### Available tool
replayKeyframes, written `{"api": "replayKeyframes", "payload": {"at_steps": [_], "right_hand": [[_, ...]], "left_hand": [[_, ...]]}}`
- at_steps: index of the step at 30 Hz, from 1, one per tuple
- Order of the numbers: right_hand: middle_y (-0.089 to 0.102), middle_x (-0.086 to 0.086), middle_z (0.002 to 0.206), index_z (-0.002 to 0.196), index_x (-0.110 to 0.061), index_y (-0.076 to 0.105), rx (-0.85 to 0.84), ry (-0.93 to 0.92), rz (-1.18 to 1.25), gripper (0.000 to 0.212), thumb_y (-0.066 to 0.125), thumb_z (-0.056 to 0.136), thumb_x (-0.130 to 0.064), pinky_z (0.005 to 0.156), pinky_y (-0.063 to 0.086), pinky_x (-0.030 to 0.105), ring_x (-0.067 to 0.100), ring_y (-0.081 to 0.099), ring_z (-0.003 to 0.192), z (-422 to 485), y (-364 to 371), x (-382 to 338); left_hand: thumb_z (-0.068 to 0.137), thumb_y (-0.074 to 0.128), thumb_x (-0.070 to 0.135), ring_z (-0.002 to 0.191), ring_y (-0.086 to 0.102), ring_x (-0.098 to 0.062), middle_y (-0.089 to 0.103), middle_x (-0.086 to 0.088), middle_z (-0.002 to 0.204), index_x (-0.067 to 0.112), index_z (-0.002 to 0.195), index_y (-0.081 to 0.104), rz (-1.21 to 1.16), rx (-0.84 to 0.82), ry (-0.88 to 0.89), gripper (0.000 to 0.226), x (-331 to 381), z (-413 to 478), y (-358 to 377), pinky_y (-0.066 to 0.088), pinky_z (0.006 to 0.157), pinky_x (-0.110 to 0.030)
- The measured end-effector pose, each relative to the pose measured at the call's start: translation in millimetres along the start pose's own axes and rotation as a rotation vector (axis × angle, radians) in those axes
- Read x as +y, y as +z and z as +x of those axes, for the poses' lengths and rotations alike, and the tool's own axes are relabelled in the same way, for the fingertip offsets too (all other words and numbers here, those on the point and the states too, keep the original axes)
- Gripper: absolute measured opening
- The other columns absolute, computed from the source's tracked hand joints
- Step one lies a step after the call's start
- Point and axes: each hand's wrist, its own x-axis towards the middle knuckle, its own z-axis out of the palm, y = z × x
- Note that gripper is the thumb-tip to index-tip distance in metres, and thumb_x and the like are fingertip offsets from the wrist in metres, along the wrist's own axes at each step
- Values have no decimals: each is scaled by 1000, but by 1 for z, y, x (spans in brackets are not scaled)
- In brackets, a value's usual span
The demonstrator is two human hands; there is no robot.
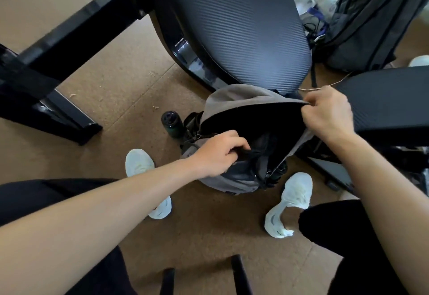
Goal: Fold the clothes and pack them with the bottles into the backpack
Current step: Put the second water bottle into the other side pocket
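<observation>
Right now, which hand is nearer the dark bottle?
Left. The left hand grips the backpack opening beside the bottle; the right hand pinches its flap on the far side.

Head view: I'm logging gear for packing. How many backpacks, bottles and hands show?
Backpacks: 2, the grey backpack and the black backpack.
Bottles: 1 clearly seen, the dark bottle.
Hands: 2, the left hand and the right hand.
Total: 5.
</observation>
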Motion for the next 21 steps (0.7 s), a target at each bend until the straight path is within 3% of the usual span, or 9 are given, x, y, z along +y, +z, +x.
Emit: {"api": "replayKeyframes", "payload": {"at_steps": [2, 5, 9, 11, 14, 17, 21], "right_hand": [[57, 16, 116, 97, -16, 68, -55, -23, -144, 21, 57, 80, -10, 88, 46, 47, 44, 52, 110, -5, -2, 0], [51, 12, 133, 131, -20, 58, -107, -235, -193, 57, 63, 75, -11, 99, 37, 50, 41, 43, 123, -14, 14, -21], [55, -4, 138, 139, -26, 56, -252, -652, -150, 71, 59, 69, -30, 100, 30, 44, 29, 42, 128, -25, 42, -71], [55, -5, 139, 145, -27, 50, -337, -744, -196, 78, 61, 68, -36, 101, 31, 42, 27, 41, 129, -27, 59, -85], [53, -2, 140, 152, -28, 38, -355, -824, -343, 87, 68, 73, -45, 107, 32, 47, 30, 40, 131, -26, 83, -98], [55, 3, 139, 146, -24, 46, -274, -835, -495, 77, 76, 77, -43, 105, 34, 52, 36, 40, 133, -15, 97, -107], [66, 3, 98, 96, -21, 71, -174, -825, -501, 17, 74, 80, -25, 81, 38, 45, 36, 52, 105, -2, 109, -103]], "left_hand": [[94, 54, -5, 106, 58, -20, 57, -1, 110, 14, 113, 70, -14, 22, 18, 32, 0, 2, 4, 47, 95, -35], [93, 55, -5, 96, 58, -16, 57, -2, 107, 14, 113, 71, -38, 55, -10, 31, -5, 4, 2, 45, 85, -29], [92, 60, 2, 102, 65, -19, 67, -2, 110, 18, 114, 68, -203, 192, -125, 28, -10, 3, -3, 54, 91, -40], [90, 63, 6, 107, 67, -15, 71, 2, 111, 22, 117, 66, -371, 327, -228, 32, -10, 1, -8, 55, 92, -34], [91, 62, -2, 93, 72, -10, 74, 1, 104, 24, 108, 68, -635, 586, -479, 32, -20, -6, -18, 59, 78, -26], [91, 54, -6, 88, 74, -16, 71, 1, 106, 31, 96, 66, -580, 796, -667, 39, -48, -13, -29, 62, 80, -34], [88, 52, -2, 89, 72, -20, 72, -1, 102, 25, 95, 67, -380, 858, -772, 31, -94, -7, -54, 60, 83, -37]]}}
